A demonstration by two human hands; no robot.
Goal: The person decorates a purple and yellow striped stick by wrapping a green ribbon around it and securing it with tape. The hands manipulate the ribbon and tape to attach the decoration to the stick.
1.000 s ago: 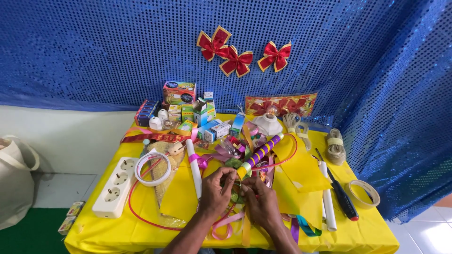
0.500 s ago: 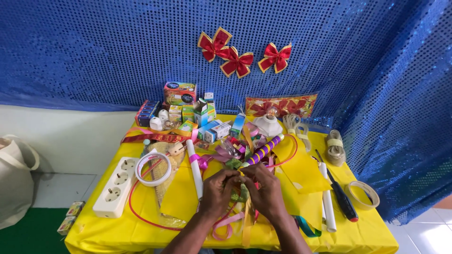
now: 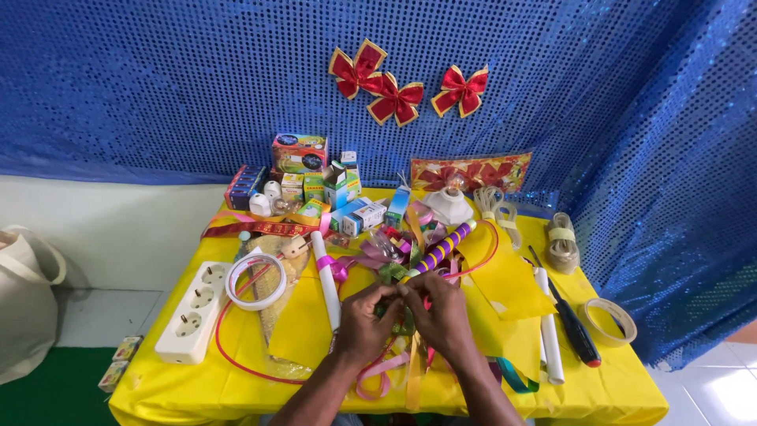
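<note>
Both my hands meet over the middle of a yellow-covered table (image 3: 197,386). My left hand (image 3: 364,319) and my right hand (image 3: 440,314) pinch a small green ribbon piece (image 3: 402,315) between their fingertips. Loose pink and yellow ribbons (image 3: 394,369) trail from under my hands toward the front edge. A purple-and-yellow striped tube (image 3: 441,248) lies just beyond my right hand. A white roll (image 3: 326,278) lies beside my left hand.
A white power strip (image 3: 193,312) and a tape ring (image 3: 255,280) lie at the left. Small boxes (image 3: 331,189) crowd the back. A screwdriver (image 3: 572,323), a white tube (image 3: 548,339) and a tape roll (image 3: 609,322) sit at the right. Red bows (image 3: 394,99) hang on the blue sequin curtain.
My hands have shifted slightly away from me on the table while working the ribbon between the fingertips. Everything else lies as before.
</note>
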